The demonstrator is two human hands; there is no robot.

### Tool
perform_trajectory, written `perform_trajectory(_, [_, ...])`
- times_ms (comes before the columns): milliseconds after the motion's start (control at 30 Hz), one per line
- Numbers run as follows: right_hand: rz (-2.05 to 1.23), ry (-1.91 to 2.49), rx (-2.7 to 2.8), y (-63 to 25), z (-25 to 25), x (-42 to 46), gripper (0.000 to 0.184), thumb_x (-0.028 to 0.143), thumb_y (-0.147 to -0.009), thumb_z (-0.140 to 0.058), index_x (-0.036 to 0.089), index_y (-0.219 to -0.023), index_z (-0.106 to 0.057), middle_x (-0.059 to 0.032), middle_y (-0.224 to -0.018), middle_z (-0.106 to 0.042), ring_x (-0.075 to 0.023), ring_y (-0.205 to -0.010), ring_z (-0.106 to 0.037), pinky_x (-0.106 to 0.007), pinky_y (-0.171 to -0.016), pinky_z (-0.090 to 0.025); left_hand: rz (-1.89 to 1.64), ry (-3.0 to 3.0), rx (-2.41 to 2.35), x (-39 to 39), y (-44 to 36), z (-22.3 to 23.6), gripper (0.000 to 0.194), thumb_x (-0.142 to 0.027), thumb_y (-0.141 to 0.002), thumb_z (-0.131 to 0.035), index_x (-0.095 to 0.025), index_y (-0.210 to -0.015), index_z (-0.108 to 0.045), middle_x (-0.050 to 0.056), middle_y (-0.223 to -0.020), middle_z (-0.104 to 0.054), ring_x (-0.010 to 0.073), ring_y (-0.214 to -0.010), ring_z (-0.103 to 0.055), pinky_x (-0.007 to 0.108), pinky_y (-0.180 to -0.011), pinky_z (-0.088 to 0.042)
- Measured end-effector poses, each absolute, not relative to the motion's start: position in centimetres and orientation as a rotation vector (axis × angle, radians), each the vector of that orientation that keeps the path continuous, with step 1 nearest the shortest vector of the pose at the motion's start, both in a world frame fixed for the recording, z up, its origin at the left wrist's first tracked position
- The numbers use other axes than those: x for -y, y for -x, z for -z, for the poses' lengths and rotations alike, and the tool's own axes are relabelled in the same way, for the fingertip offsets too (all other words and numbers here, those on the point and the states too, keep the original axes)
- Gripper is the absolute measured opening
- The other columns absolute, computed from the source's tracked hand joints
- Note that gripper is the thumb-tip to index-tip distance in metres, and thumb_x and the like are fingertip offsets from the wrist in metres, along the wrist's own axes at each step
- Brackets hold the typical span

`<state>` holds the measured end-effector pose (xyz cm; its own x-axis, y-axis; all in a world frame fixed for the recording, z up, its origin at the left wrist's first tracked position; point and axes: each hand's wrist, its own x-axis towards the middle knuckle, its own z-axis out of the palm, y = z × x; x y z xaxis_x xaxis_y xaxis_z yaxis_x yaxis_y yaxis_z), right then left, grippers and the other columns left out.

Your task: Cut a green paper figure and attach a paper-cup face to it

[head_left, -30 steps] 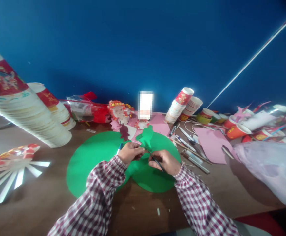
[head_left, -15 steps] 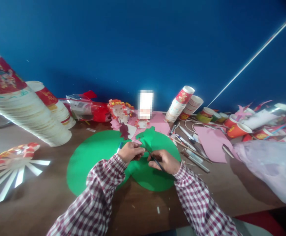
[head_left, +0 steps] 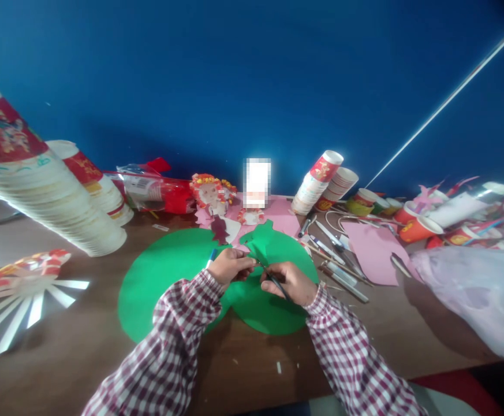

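Over the green paper shapes [head_left: 160,283], my two hands work close together. My left hand [head_left: 230,266] is closed in a pinch, thumb against the fingers; whatever sits in the pinch is too small to make out. A slender black tool [head_left: 281,287] is gripped in my right hand [head_left: 292,283], its tip pointing at my left fingertips. Its exact kind is unclear. Just beyond my left hand lies a bit of pink paper [head_left: 242,249], and a blue-and-white marker [head_left: 212,257] is beside it. A dark red leaf-shaped cutout [head_left: 220,230] rests on the far edge of the green paper.
Tall paper cup stacks [head_left: 74,202] lean at the left, with shorter stacks [head_left: 316,184] at the back. Pens and cutters [head_left: 332,248] lie right of the green paper, near pink paper [head_left: 370,251] and a plastic bag [head_left: 472,294]. A fringed paper-cup craft [head_left: 26,283] sits left.
Both hands hold nearly the same pose. My right fingers and the black tool have shifted very slightly.
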<state>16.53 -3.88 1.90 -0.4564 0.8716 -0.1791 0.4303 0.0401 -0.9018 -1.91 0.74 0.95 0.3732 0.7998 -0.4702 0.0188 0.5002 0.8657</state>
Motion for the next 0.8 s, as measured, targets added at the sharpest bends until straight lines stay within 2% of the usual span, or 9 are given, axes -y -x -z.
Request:
perform_trajectory(333, [-1.357,1.310,1.927,-16.61,-1.90,3.83,0.039,0.053,-0.075,-0.062,0.014,-0.078,-0.062,0.0044,-0.053,-0.040,-0.0080,-0.048,-0.032,-0.020,-0.044,-0.023,-0.643,-0.883,-1.055,-0.59,1.90,-1.10,0.023,-0.027,-0.057,-0.075,-0.013,-0.055,-0.057,-0.001,-0.047,-0.055,0.0061,-0.038,-0.045,0.019,-0.039,-0.037])
perform_trajectory(600, [-1.376,1.327,1.864,-16.50,-1.75,3.88,0.038,0.051,-0.072,-0.065,0.014,-0.079,-0.063,0.0053,-0.050,-0.041,-0.0079,-0.045,-0.034,-0.020,-0.042,-0.024,-0.746,-0.837,-1.046,-0.66,2.01,-1.20,0.030,-0.030,-0.055,-0.079,-0.013,-0.068,-0.057,0.001,-0.057,-0.062,0.0071,-0.047,-0.053,0.018,-0.045,-0.043])
perform_trajectory(800, [-1.528,1.210,1.668,-16.13,-0.98,3.93,0.039,0.053,-0.075,-0.062,0.015,-0.082,-0.059,0.0048,-0.054,-0.044,-0.0080,-0.044,-0.041,-0.019,-0.041,-0.033,-0.835,-0.758,-0.993,-0.60,1.54,-0.83,0.034,-0.033,-0.056,-0.079,-0.013,-0.071,-0.055,-0.001,-0.056,-0.060,0.0069,-0.047,-0.054,0.018,-0.047,-0.045])
